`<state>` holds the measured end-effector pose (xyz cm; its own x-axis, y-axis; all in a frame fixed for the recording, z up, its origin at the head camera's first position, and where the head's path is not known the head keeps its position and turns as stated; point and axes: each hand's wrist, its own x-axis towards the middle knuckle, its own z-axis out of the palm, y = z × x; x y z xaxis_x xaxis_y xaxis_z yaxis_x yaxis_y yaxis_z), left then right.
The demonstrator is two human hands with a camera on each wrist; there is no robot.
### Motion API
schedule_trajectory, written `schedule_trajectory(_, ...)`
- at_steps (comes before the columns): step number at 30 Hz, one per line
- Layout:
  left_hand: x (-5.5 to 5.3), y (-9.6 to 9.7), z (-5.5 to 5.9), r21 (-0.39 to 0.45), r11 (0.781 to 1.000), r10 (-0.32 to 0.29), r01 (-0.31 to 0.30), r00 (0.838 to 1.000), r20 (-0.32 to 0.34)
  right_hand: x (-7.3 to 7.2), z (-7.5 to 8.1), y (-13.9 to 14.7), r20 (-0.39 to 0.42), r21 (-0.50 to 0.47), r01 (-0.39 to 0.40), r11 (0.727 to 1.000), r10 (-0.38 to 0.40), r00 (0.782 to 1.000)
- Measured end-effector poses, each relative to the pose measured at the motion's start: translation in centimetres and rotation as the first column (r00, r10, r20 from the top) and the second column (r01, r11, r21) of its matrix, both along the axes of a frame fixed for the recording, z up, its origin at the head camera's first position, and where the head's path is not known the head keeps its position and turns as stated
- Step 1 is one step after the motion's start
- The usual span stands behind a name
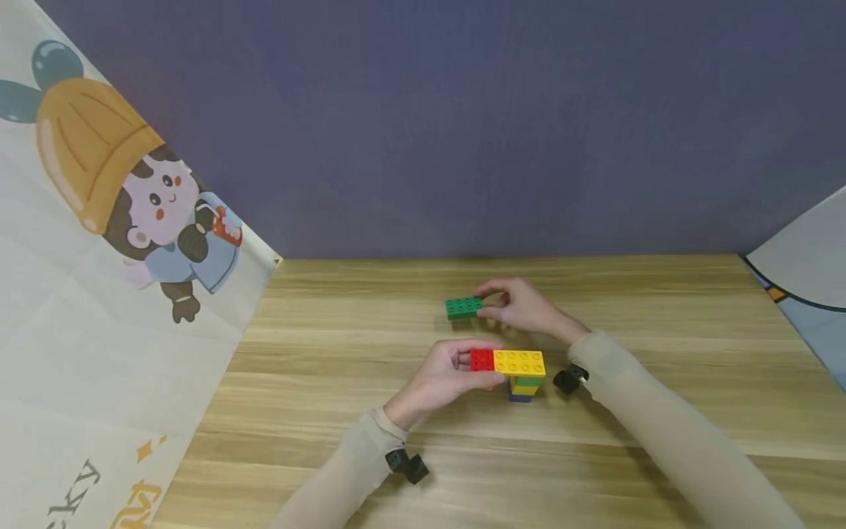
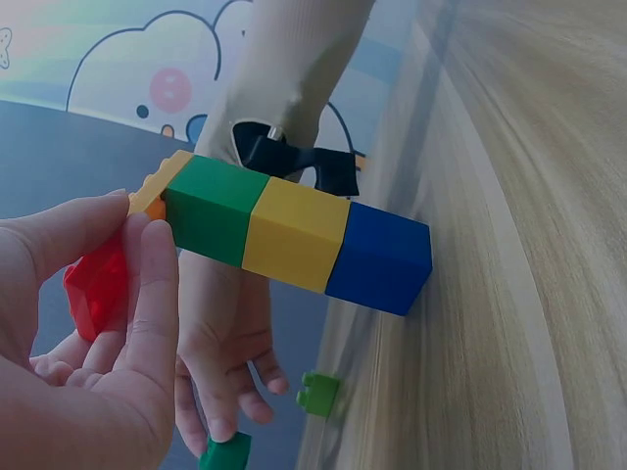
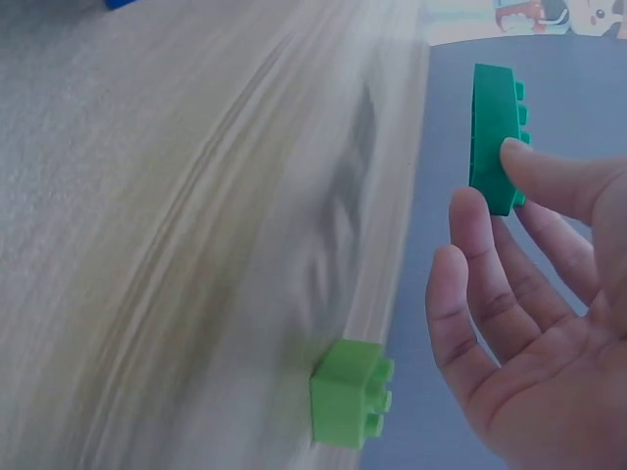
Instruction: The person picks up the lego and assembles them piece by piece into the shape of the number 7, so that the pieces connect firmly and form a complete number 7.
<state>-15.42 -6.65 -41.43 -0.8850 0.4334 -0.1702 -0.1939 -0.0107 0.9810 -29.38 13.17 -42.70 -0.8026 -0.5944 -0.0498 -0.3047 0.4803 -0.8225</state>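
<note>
My left hand point(image 1: 444, 376) grips a stack of toy building bricks near its top. Red point(image 2: 96, 294) and yellow point(image 1: 519, 363) studded bricks lie side by side on top, the red one between thumb and fingers. Below the yellow end hangs a column of green point(image 2: 217, 208), yellow point(image 2: 297, 235) and blue point(image 2: 380, 258) bricks, the blue lowest and close to the table. Farther back, my right hand point(image 1: 529, 307) pinches a thin dark green brick point(image 3: 495, 137) by one end, between thumb and fingers, raised over the tabletop with its studs up.
A light green brick point(image 3: 348, 397) sits on the wooden table point(image 1: 317, 411), near my right hand; the head view does not show it. A dark wall panel point(image 1: 423, 147) rises along the back edge, and a pale printed sheet point(image 1: 99, 353) stands at the left.
</note>
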Motion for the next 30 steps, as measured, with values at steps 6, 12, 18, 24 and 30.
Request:
schedule_trajectory(6,0.0,0.0,0.0,-0.009,1.0,-0.002,0.002,1.0,-0.007,0.3,0.4,0.8,-0.005,-0.008,0.021,1.0,-0.021,1.0)
schedule_trajectory(12,0.0,0.1,0.0,-0.016,1.0,0.012,-0.012,1.0,0.0,0.5,0.8,1.7,-0.054,0.001,0.039,0.999,-0.039,0.998)
schedule_trajectory(18,0.0,0.0,-0.1,-0.009,1.0,0.013,-0.013,1.0,0.008,0.8,0.9,2.3,-0.09,0.013,0.056,0.998,-0.054,0.994)
schedule_trajectory(24,0.0,0.1,-0.1,-0.002,1.0,0.01,-0.01,1.0,0.006,1.2,1.3,3.0,-0.111,0.008,0.063,0.998,-0.061,0.992)
schedule_trajectory(30,0.0,0.2,-0.1,0.008,1.0,0.006,-0.006,1.0,0.021,1.5,1.4,3.6,-0.121,-0.007,0.055,0.998,-0.056,0.991)
